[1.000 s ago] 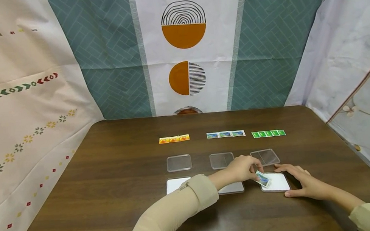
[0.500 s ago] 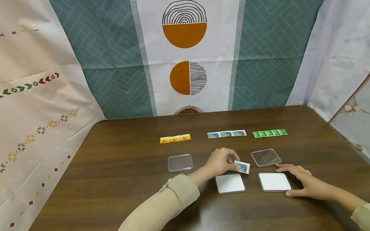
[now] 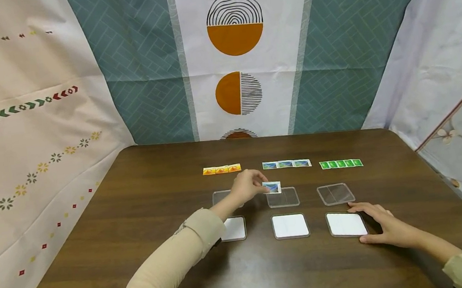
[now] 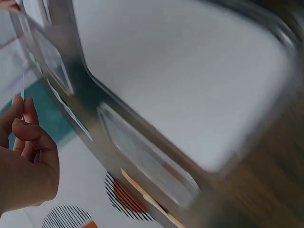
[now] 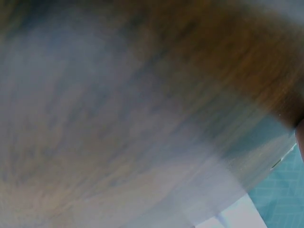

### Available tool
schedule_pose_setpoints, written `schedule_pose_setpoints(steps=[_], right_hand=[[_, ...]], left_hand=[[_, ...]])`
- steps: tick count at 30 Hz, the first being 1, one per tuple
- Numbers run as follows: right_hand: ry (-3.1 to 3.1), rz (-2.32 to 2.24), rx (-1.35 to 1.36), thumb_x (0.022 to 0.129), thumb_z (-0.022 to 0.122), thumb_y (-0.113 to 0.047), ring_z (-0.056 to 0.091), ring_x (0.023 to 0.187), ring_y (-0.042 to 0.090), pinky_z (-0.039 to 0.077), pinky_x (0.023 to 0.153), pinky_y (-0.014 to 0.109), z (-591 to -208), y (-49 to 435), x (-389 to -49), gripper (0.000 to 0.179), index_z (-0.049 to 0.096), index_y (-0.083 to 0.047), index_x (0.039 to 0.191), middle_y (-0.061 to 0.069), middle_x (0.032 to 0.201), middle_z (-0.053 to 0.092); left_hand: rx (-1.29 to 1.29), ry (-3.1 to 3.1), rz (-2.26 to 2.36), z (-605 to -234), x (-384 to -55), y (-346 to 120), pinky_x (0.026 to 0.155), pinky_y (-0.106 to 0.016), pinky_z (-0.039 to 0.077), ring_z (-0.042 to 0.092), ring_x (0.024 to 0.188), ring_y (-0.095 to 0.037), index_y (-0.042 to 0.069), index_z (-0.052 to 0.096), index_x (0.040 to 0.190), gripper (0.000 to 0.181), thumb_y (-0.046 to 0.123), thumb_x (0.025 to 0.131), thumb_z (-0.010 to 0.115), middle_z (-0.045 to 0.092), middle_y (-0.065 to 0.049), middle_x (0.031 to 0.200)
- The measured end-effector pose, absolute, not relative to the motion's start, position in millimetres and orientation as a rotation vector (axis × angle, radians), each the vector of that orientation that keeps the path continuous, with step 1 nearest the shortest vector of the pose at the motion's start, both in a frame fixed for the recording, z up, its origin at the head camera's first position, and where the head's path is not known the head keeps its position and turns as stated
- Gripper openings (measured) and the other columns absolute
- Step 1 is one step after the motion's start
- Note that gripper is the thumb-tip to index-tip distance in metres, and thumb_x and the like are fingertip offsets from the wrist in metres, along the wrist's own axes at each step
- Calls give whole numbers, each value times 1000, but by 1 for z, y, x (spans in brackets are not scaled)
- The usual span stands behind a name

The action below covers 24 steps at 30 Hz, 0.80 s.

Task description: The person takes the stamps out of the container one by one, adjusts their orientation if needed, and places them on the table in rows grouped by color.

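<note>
My left hand (image 3: pixel 247 186) pinches a small blue stamp (image 3: pixel 272 187) between thumb and fingertips, over the middle clear lid (image 3: pixel 284 198). The left wrist view shows the same hand (image 4: pixel 32 159) with the stamp (image 4: pixel 23 85) seen edge-on. At the right, my right hand (image 3: pixel 385 228) rests on the table, its thumb and fingers spread around the right end of a clear case with a white insert (image 3: pixel 346 224). A row of blue stamps (image 3: pixel 286 164) lies just beyond the left hand.
Orange stamps (image 3: pixel 222 169) lie at the back left, green stamps (image 3: pixel 341 164) at the back right. Two more white-lined cases, the middle one (image 3: pixel 290 226) and the left one (image 3: pixel 234 229), sit nearer. A clear lid (image 3: pixel 335 194) lies at right; another (image 3: pixel 222 196) is partly covered by the left hand.
My left hand has carried the blue stamp from over the right white-lined case leftward and away, to the middle lid. My right hand has stayed by the right case.
</note>
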State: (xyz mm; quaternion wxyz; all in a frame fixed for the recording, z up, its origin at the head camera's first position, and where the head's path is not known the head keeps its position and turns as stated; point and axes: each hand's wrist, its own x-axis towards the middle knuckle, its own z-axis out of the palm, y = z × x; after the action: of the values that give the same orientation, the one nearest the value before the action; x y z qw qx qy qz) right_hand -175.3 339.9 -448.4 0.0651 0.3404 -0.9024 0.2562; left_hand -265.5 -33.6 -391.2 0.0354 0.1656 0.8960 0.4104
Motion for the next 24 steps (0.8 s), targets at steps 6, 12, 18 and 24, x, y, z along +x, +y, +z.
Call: schedule_pose_setpoints(steps=[6,12,18,24], right_hand=[[-2734,775,1005,67,83,-20,24,114,-11,29,76,35,-448,342,-174,69,50,-12,127,-7,137,46],[-2731,766,1011,67,83,-20,22,115,-12,29,76,36,-447,345,-174,69,50,-12,127,-8,137,45],[-2742,765,1024,68,83,-20,22,116,-13,31,77,37,-447,344,-175,69,50,-12,128,-3,138,46],[-2750,773,1023,69,82,-21,23,117,-14,31,77,36,-445,342,-175,68,50,-12,129,-1,137,47]], left_hand=[[323,2774,1272,-387,-271,-52,66,-26,49,64,73,-17,6,68,95,22,14,77,77,70,-9,82],[157,2820,1257,-385,-285,-59,58,-23,45,65,71,-20,6,70,95,22,13,76,78,71,-10,83],[67,2881,1192,-389,-302,-60,57,-22,39,56,68,-13,9,72,93,21,16,75,79,70,-9,103],[84,2860,1209,-392,-316,-57,62,-24,39,49,71,-15,9,72,95,23,18,75,79,68,-8,110]])
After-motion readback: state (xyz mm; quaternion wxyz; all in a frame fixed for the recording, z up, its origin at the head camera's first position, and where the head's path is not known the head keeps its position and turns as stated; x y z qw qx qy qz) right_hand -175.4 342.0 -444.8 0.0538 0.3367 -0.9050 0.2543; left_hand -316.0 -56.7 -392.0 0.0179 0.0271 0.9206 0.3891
